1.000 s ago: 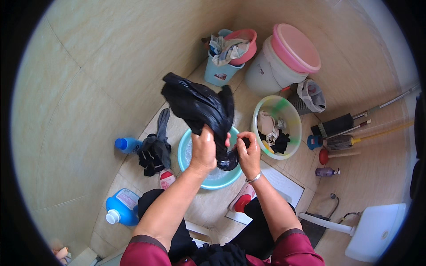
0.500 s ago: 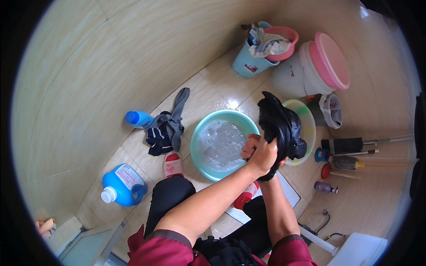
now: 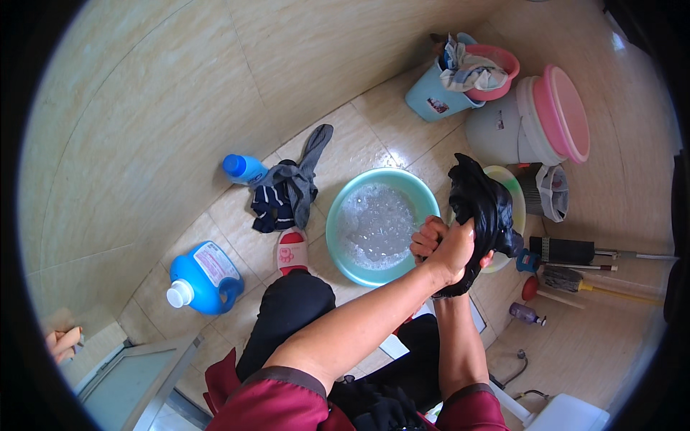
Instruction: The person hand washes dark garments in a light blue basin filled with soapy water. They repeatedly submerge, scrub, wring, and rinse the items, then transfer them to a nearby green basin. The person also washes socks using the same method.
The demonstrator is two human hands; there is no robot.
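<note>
Large blue jug [image 3: 203,276]: white cap, on the floor tiles at far left, lying toward the wall.

Small blue bottle [image 3: 243,169]: on its side near the wall, just beside the clothes pile.

Clothes pile [image 3: 290,191]: dark and striped pieces heaped on the tiles, left of the basin.

Slipper [image 3: 292,251]: red and white, on the person's foot, touching the basin's left rim.

Basin [image 3: 381,225]: teal, round, holds foamy water; nothing else shows in it.

Right hand [image 3: 427,238]: fist closed tight on the lower end of the garment, over the basin's right rim.

Left hand [image 3: 456,253]: forearm crosses from lower left over the right arm; fingers wrapped fully around the same bunched end, just right of the right hand. Both grips sit together, neither nearer than the other.

Garment [image 3: 480,205]: black, wet, bunched; long axis runs up and slightly right from the fists, its free mass standing above and right of them, over the green bowl, not over the basin.

Green bowl [image 3: 509,198]: pale rim shows behind the garment; contents hidden.

Blue bucket [image 3: 431,100]: by the wall, rags draped in a pink bowl on top.

White pail [image 3: 514,129]: pink lid, on its side.

Brushes [image 3: 575,262]: long-handled, at far right.
</note>
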